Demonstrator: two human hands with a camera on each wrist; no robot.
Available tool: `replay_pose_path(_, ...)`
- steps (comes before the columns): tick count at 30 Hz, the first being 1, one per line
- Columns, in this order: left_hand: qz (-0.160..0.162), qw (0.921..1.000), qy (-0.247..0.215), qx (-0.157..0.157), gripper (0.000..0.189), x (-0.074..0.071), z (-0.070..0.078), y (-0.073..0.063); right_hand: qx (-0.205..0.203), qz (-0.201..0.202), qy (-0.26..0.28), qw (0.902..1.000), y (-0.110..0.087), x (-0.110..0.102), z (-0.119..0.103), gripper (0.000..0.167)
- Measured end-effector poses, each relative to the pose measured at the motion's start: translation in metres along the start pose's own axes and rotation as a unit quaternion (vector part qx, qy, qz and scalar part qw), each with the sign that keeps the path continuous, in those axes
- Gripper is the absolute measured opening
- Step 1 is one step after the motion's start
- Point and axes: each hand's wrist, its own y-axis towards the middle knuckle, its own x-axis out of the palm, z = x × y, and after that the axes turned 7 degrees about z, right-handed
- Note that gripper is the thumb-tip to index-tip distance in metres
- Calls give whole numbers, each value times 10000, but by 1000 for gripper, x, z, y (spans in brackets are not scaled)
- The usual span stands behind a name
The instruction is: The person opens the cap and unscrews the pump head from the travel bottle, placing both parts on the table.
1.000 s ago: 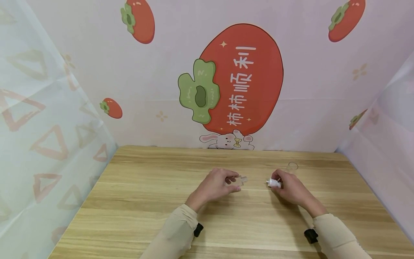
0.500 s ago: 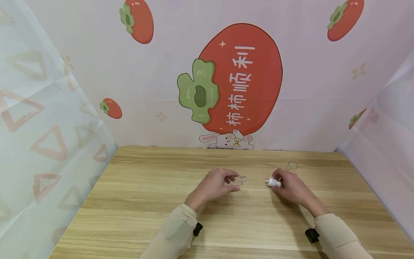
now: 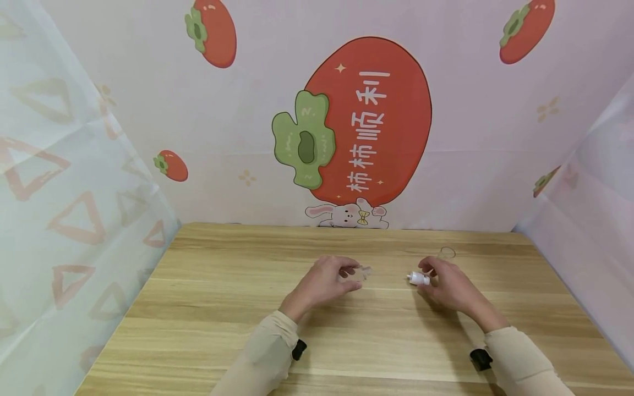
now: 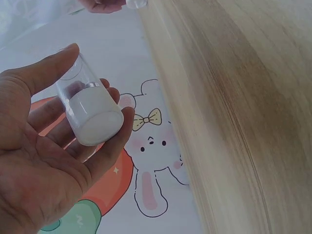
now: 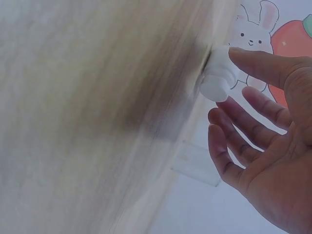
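My left hand holds a small clear bottle above the table, its clear end pointing right. In the left wrist view, thumb and fingers grip this bottle, whose lower part looks white. A white pump head lies on the table just before my right hand. In the right wrist view the thumb is at or touching the white pump head, while the other fingers are spread apart from it.
A clear, open-ended cover lies on the wooden table behind my right hand. A backdrop with printed persimmons and a rabbit rises at the table's far edge, with printed side panels on the left and right.
My left hand has drawn slightly left with the bottle. My right fingers have loosened and backed off a little to the right, while the white pump head stays in place.
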Motion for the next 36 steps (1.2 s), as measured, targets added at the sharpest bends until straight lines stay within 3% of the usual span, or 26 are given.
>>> replay_pose_path(9, 182, 9995, -161, -223, 36, -9, -9, -5, 73, 45, -74, 9999, -1, -5, -6, 41)
replay_pose_path(15, 446, 9989, -95, -125, 34, -15, -20, -7, -42, 114, -71, 9999, -3, -9, -10, 43)
replay_pose_path(23, 704, 9972, -82, -246, 36, -24, -31, -10, -129, 203, -90, 9997, -4, -13, -13, 45)
replay_pose_path(36, 1251, 9901, -323, -549, 34, -37, -47, -16, -226, 237, -104, 9994, -6, -15, -15, 45)
